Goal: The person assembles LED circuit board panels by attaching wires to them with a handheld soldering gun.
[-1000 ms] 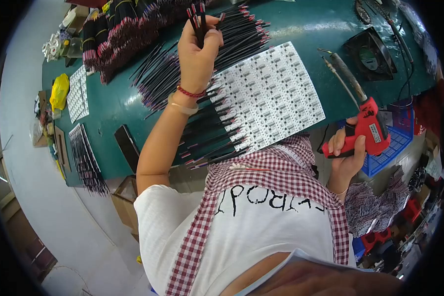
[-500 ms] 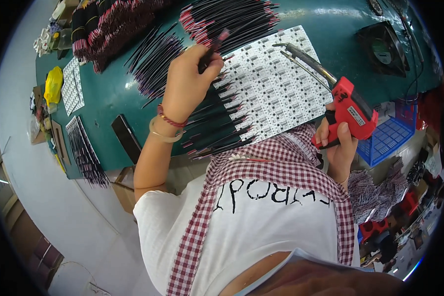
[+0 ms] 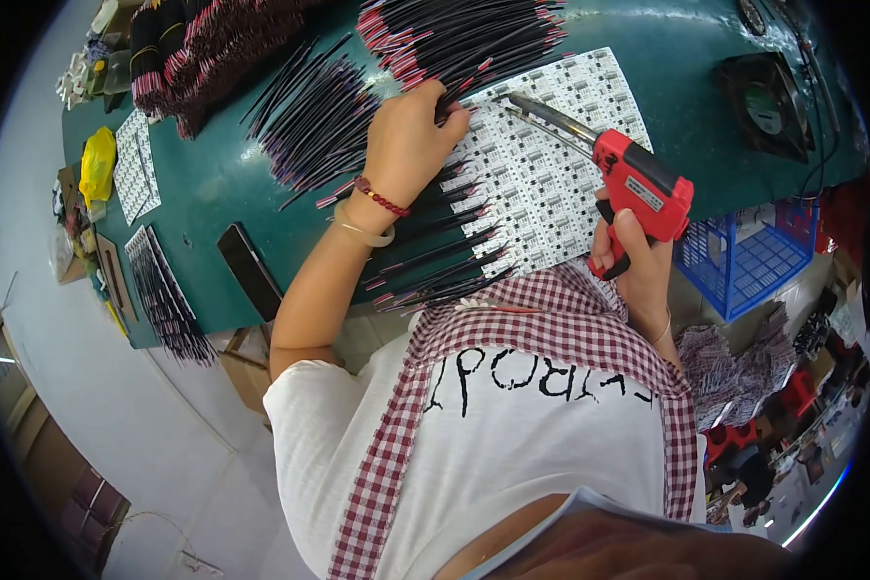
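Note:
My right hand (image 3: 643, 266) is wrapped round the grip of a red soldering gun (image 3: 650, 188), whose long metal tip points left over a white sheet of small circuit boards (image 3: 561, 145). My left hand (image 3: 414, 133) is closed in a pinch at the sheet's upper left edge, on black wires that its fingers partly cover. Several black wires (image 3: 435, 259) stick out leftward from the sheet's left edge. Just beyond my left hand lies a pile of black wires with red ends (image 3: 464, 34). Left of that hand is another pile of dark wires (image 3: 324, 126).
Thick wire bundles (image 3: 208, 53) lie at the far left of the green table (image 3: 193, 217). A phone (image 3: 249, 271), a yellow bag (image 3: 98, 166) and a board with wires (image 3: 164, 290) lie left. A black fan (image 3: 766, 106) stands far right, above a blue crate (image 3: 744, 266).
My left hand has moved right and lowered its wires toward the sheet's edge. The soldering gun has moved left, bringing its tip closer to that hand.

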Demonstrator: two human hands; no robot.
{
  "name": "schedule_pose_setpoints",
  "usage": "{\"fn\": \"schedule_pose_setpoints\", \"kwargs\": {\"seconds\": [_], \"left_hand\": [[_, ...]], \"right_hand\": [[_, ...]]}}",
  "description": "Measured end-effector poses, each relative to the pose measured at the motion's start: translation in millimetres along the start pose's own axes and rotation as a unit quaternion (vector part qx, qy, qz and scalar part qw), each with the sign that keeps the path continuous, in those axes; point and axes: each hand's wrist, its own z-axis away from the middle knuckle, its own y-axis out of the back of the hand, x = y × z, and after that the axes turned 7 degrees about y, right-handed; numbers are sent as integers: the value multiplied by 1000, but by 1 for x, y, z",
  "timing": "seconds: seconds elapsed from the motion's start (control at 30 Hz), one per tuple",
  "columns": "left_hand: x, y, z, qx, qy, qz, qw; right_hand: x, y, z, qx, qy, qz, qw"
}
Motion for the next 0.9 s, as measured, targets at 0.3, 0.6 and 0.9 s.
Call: {"fn": "schedule_pose_setpoints", "kwargs": {"seconds": [0.3, 0.6, 0.9], "left_hand": [[-6, -3, -5, 28, -39, 10, 999], [-6, -3, -5, 23, -39, 14, 999], [-7, 1, -9, 5, -32, -2, 999]], "right_hand": [[3, -13, -9, 7, -19, 33, 999], [4, -14, -9, 16, -22, 42, 999], [0, -18, -9, 26, -24, 20, 999]]}}
